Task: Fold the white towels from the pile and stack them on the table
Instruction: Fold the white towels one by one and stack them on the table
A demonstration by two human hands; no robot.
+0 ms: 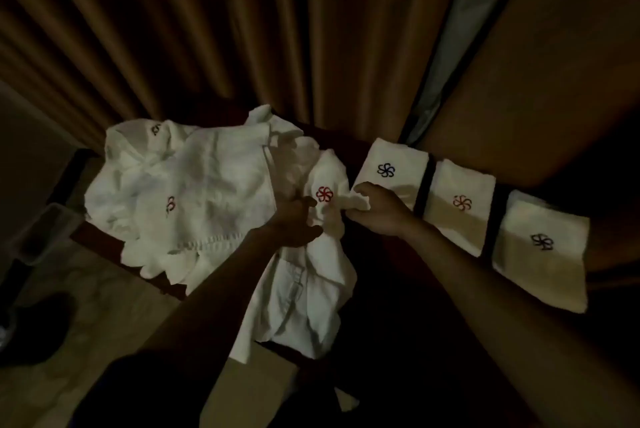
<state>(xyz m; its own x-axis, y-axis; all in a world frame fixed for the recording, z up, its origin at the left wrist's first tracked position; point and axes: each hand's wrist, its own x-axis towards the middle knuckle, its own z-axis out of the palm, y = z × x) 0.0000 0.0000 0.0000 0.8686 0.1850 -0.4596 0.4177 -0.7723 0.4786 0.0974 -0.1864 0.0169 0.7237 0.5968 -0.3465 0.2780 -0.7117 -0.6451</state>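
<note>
Dim room, brown curtains (207,29) hanging behind a dark counter (498,216). Heaped on the counter's left part: a crumpled pile of white towels (194,185) with small stitched flower marks. Draped from the pile over the near edge: one loose towel (304,296) bearing a red flower mark. Left hand (298,225) curled round a bunch of this towel just below the mark; right hand (379,209) pinching a corner of it close beside. To the right, laid flat in a row with gaps between: first folded towel (391,157) with a blue mark, second folded towel (460,220) with a red mark, third folded towel (540,268) with a dark mark. Lower left: pale floor (86,306).
</note>
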